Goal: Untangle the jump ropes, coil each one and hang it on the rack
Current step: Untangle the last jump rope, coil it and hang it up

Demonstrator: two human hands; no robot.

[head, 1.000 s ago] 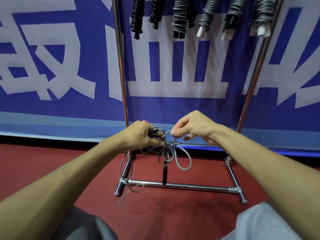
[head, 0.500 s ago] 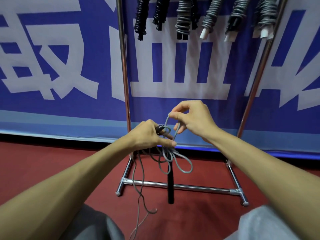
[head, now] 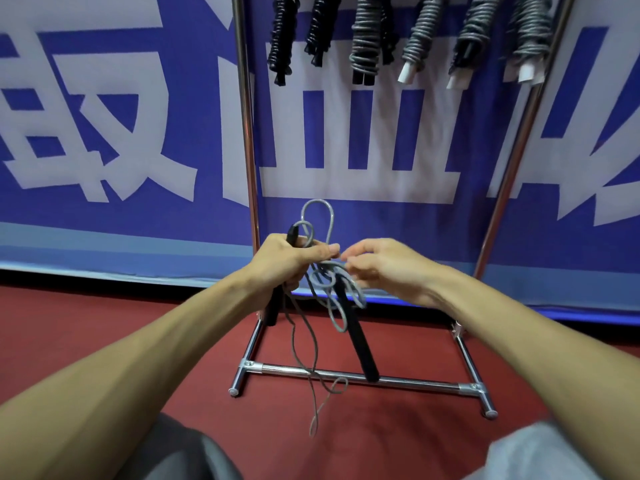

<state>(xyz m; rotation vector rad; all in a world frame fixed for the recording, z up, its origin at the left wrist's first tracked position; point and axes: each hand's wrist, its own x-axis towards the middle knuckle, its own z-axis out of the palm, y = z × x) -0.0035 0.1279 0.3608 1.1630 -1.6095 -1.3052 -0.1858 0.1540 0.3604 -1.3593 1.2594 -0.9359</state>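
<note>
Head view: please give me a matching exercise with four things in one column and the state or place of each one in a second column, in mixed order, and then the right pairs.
Things
1. left hand
2. right hand
3. loose black cylindrical rope handle
4. coiled grey and black jump ropes

States or places
A. hang high between the posts of the chrome metal rack
B. dangles slanted under the tangle, in neither hand
C. fingers pinch the thin grey cord
D. grips the other black handle with cord loops

Pairs: 1-D, 2-C, 3-B, 4-A
</note>
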